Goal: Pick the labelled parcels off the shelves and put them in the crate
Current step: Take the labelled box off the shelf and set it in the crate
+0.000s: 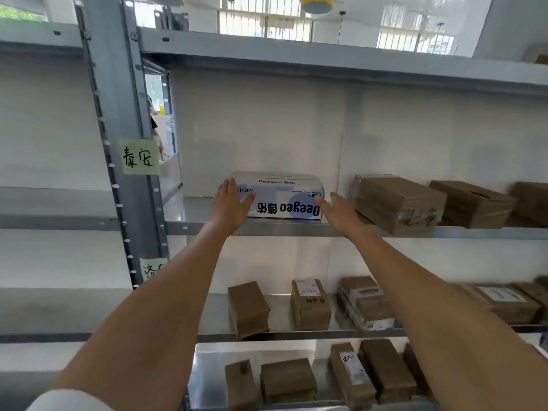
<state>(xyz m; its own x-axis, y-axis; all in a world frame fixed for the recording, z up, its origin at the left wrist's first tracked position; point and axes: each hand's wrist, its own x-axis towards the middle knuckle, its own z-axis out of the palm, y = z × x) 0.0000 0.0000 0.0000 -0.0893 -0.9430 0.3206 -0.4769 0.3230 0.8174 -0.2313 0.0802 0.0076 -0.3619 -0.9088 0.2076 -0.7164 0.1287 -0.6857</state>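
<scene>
While both my arms reach up toward the middle shelf (296, 228), my left hand (229, 207) lies with its fingers straight and spread against the left front corner of the white parcel (284, 195), which bears blue circles and upside-down "Deeyeo" lettering. My right hand (336, 210) comes in at the parcel's right end, fingers straight and a little apart, its fingertips at the lower right corner; I cannot tell whether they touch the cardboard. Neither grip is curled round anything.

The white parcel sits flat on the shelf, near the front edge, just right of the grey upright post (118, 129). A green note (138, 157) with handwritten characters is stuck to that post, and a second green note (154, 268) sits lower down on it.

To the right on the same shelf, well apart from my right hand, lies a brown taped box (398, 203) with scribbled writing on its front, and another brown box (471, 203) beside it.

On the shelf below stand several smaller brown parcels (310, 304), some with white labels. The lowest shelf in view holds more brown parcels, one (351, 372) with a long white label on top.
</scene>
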